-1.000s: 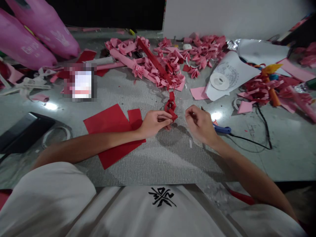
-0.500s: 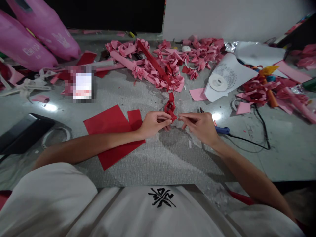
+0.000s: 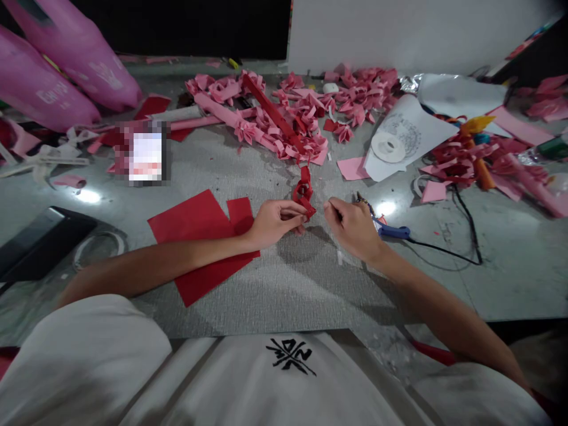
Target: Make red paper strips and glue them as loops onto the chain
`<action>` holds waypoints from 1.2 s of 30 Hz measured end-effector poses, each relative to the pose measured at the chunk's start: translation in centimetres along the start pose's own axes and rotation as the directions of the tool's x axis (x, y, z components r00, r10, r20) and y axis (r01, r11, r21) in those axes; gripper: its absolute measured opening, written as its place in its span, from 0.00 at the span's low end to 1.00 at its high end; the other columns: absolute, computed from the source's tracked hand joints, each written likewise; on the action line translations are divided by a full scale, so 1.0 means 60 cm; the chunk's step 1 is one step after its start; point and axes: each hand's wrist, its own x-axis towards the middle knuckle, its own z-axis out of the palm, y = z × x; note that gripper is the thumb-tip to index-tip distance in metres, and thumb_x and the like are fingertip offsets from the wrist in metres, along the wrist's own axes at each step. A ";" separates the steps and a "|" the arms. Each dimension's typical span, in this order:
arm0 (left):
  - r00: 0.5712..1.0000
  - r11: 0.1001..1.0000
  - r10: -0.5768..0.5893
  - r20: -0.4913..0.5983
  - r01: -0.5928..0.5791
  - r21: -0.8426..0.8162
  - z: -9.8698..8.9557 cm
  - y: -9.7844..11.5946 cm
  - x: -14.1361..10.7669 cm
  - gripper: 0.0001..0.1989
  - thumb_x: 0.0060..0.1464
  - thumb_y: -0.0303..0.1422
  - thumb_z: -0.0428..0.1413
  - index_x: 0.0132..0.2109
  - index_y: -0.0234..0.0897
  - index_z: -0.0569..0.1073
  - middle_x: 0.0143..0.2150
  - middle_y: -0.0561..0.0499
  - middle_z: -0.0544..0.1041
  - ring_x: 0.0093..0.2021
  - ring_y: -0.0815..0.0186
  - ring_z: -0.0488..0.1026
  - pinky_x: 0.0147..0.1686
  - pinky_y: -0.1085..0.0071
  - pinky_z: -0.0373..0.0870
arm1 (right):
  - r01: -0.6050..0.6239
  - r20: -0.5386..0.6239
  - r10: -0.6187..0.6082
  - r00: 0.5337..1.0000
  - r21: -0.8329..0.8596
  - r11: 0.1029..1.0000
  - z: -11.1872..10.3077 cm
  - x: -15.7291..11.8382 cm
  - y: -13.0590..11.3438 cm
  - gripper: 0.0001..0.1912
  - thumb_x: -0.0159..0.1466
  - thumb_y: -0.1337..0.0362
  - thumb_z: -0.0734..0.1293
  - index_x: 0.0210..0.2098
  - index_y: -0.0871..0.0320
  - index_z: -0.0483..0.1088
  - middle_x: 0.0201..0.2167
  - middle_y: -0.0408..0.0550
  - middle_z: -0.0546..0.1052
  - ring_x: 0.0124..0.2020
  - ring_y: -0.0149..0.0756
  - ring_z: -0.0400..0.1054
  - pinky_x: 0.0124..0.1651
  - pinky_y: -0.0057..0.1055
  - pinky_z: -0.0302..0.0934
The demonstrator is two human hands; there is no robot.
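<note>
Near the middle of the table, my left hand (image 3: pixel 277 223) pinches the lower end of a red folded paper piece (image 3: pixel 304 188), which curls away from me in loops. Just right of it, my right hand (image 3: pixel 352 228) is closed, fingers curled in, apart from the red piece. Whatever it may hold is too small to make out. Red paper sheets (image 3: pixel 199 284) lie partly beneath my left forearm. A blue-handled tool (image 3: pixel 394 231) with a black cord rests beyond my right hand.
Pink paper flowers and strips (image 3: pixel 306 112) are heaped at the back. A white tape roll (image 3: pixel 387 147) lies on a printed sheet. Pink bottles (image 3: pixel 95 59) stand back left, near a lit screen (image 3: pixel 145 157). A black device (image 3: pixel 47 242) is at the left.
The fingers of my right hand have curled inward, and the hand has drawn slightly away from the red piece. My left hand keeps its pinch. The whole view has shifted a little.
</note>
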 end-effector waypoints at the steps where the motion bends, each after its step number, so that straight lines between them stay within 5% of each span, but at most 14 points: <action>1: 1.000 1.000 -0.001 -0.002 0.001 -0.001 0.000 -0.001 0.000 0.17 0.53 0.40 0.70 0.42 0.31 0.79 0.29 0.48 0.83 0.27 0.65 0.82 0.30 0.70 0.82 | -0.006 -0.003 0.006 1.000 -0.020 1.000 -0.002 0.000 0.001 0.23 0.75 0.55 0.57 0.24 0.53 0.59 0.16 0.40 0.61 0.19 0.32 0.56 0.31 0.35 0.50; 4: 1.000 1.000 -0.008 -0.009 0.008 -0.020 -0.001 -0.003 0.002 0.18 0.52 0.40 0.70 0.41 0.30 0.78 0.29 0.47 0.82 0.27 0.65 0.82 0.30 0.69 0.82 | -0.028 -0.052 0.026 0.998 -0.048 0.998 -0.026 0.004 0.010 0.29 0.75 0.49 0.60 0.20 0.54 0.57 0.15 0.41 0.58 0.18 0.31 0.54 0.30 0.35 0.48; 7: 1.000 0.999 -0.007 -0.014 0.007 -0.032 -0.002 -0.005 0.003 0.18 0.52 0.40 0.71 0.41 0.30 0.78 0.29 0.47 0.82 0.27 0.65 0.82 0.29 0.70 0.82 | -0.098 -0.246 0.060 0.967 -0.145 0.985 -0.082 0.013 0.039 0.24 0.75 0.53 0.61 0.24 0.54 0.66 0.18 0.45 0.68 0.21 0.35 0.60 0.32 0.37 0.51; 11: 1.000 1.000 -0.008 -0.022 0.008 -0.013 -0.003 -0.006 0.003 0.17 0.52 0.39 0.70 0.41 0.30 0.78 0.29 0.48 0.82 0.27 0.65 0.82 0.29 0.70 0.82 | -0.207 -0.563 0.022 0.826 -0.267 0.941 -0.173 0.012 0.097 0.17 0.74 0.60 0.58 0.39 0.55 0.78 0.38 0.59 0.82 0.40 0.49 0.75 0.42 0.45 0.57; 12: 1.000 1.000 -0.005 -0.024 0.005 -0.005 -0.003 -0.006 0.003 0.17 0.52 0.39 0.70 0.41 0.30 0.78 0.29 0.48 0.82 0.27 0.65 0.82 0.29 0.70 0.82 | -0.260 -0.670 0.022 0.742 -0.258 0.931 -0.189 0.009 0.107 0.18 0.74 0.60 0.58 0.38 0.55 0.79 0.38 0.60 0.82 0.42 0.52 0.76 0.44 0.48 0.56; 14: 1.000 1.000 0.001 -0.024 0.000 0.010 -0.004 -0.005 0.004 0.17 0.53 0.39 0.70 0.41 0.30 0.78 0.29 0.48 0.82 0.27 0.66 0.82 0.30 0.70 0.83 | -0.277 -0.604 0.091 0.791 -0.222 0.935 -0.202 0.003 0.118 0.17 0.74 0.58 0.59 0.40 0.54 0.79 0.37 0.59 0.82 0.40 0.53 0.77 0.43 0.49 0.58; 17: 1.000 1.000 0.003 -0.024 -0.002 0.019 -0.005 -0.005 0.004 0.17 0.53 0.39 0.70 0.42 0.29 0.78 0.29 0.47 0.82 0.27 0.65 0.82 0.30 0.69 0.83 | -0.271 -0.294 0.242 0.924 -0.059 0.961 -0.174 0.002 0.113 0.14 0.72 0.55 0.66 0.33 0.54 0.77 0.27 0.54 0.80 0.25 0.43 0.73 0.36 0.44 0.61; 19: 1.000 1.000 0.001 -0.022 0.000 0.020 -0.005 -0.005 0.004 0.18 0.53 0.40 0.70 0.42 0.29 0.78 0.29 0.47 0.82 0.27 0.65 0.82 0.30 0.69 0.83 | -0.221 -0.106 0.210 0.972 -0.100 0.970 -0.135 0.006 0.107 0.17 0.68 0.54 0.71 0.26 0.55 0.75 0.23 0.50 0.79 0.23 0.40 0.73 0.38 0.43 0.63; 21: 1.000 1.000 0.000 -0.020 0.000 0.018 -0.005 -0.006 0.004 0.19 0.52 0.41 0.70 0.42 0.29 0.78 0.30 0.47 0.83 0.27 0.65 0.82 0.30 0.70 0.82 | -0.048 0.078 0.061 0.995 -0.157 0.986 -0.098 0.010 0.104 0.15 0.72 0.58 0.67 0.31 0.56 0.78 0.30 0.52 0.82 0.31 0.43 0.77 0.43 0.44 0.66; 23: 1.000 1.000 0.005 -0.018 -0.005 0.016 -0.005 -0.006 0.004 0.20 0.52 0.42 0.71 0.42 0.29 0.78 0.30 0.47 0.83 0.27 0.65 0.82 0.29 0.70 0.82 | 0.128 0.184 -0.092 0.979 -0.195 0.973 -0.071 0.012 0.100 0.16 0.74 0.65 0.60 0.52 0.57 0.78 0.51 0.57 0.82 0.50 0.52 0.77 0.53 0.49 0.67; 25: 1.000 1.000 0.008 -0.012 -0.007 0.013 -0.005 -0.005 0.003 0.21 0.52 0.43 0.71 0.42 0.29 0.78 0.29 0.47 0.82 0.27 0.65 0.81 0.29 0.71 0.82 | 0.228 0.180 -0.187 0.966 -0.241 0.943 -0.054 0.011 0.093 0.24 0.74 0.66 0.58 0.68 0.53 0.67 0.70 0.56 0.66 0.69 0.58 0.62 0.65 0.59 0.60; 28: 1.000 1.000 0.014 -0.002 -0.014 0.004 -0.004 -0.005 0.003 0.20 0.52 0.42 0.71 0.42 0.30 0.78 0.30 0.48 0.82 0.26 0.66 0.81 0.29 0.71 0.82 | 0.317 0.111 -0.300 0.948 -0.207 0.925 -0.031 0.010 0.073 0.28 0.72 0.60 0.65 0.71 0.47 0.62 0.76 0.51 0.56 0.75 0.57 0.52 0.71 0.60 0.53; 32: 1.000 1.000 0.031 0.005 -0.031 0.002 -0.004 -0.004 0.002 0.19 0.52 0.41 0.71 0.41 0.30 0.78 0.30 0.48 0.82 0.27 0.66 0.81 0.30 0.71 0.82 | 0.392 0.044 -0.389 0.920 -0.078 0.917 0.003 0.008 0.055 0.20 0.73 0.56 0.66 0.63 0.51 0.70 0.59 0.52 0.78 0.57 0.47 0.73 0.61 0.47 0.66; 36: 1.000 1.000 0.029 0.010 -0.029 -0.002 -0.004 -0.005 0.003 0.19 0.52 0.42 0.70 0.42 0.30 0.79 0.31 0.48 0.83 0.28 0.66 0.81 0.30 0.70 0.82 | 0.414 -0.042 -0.418 0.908 -0.068 0.908 0.014 0.005 0.054 0.09 0.75 0.60 0.64 0.46 0.54 0.76 0.37 0.47 0.83 0.37 0.39 0.77 0.46 0.39 0.66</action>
